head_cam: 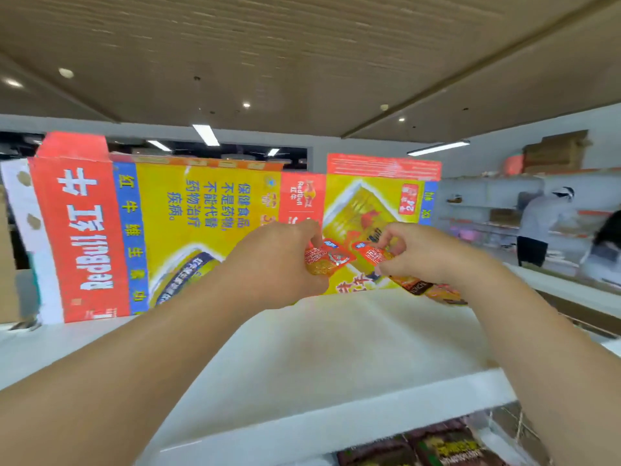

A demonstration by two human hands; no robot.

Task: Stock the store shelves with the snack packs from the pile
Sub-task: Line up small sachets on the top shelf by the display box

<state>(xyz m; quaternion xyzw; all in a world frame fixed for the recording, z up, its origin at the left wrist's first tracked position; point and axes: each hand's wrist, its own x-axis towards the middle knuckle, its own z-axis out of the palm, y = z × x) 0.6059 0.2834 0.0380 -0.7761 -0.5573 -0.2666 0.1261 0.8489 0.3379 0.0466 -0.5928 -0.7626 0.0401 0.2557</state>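
Both my arms reach over the white top shelf (336, 348). My left hand (279, 264) pinches a small red and orange snack pack (327, 260) by its top. My right hand (423, 253) pinches another red snack pack (371, 252), with a darker orange and brown pack (426, 289) showing under it, low over the shelf. Both packs are held close against a flattened red and yellow drink carton (188, 227) that stands along the back of the shelf.
Dark snack packs (447, 445) lie on the shelf below, at the bottom right. A white counter (571, 290) runs to the right. Two people (544, 223) stand by far wall shelves with cardboard boxes (554, 153) on top.
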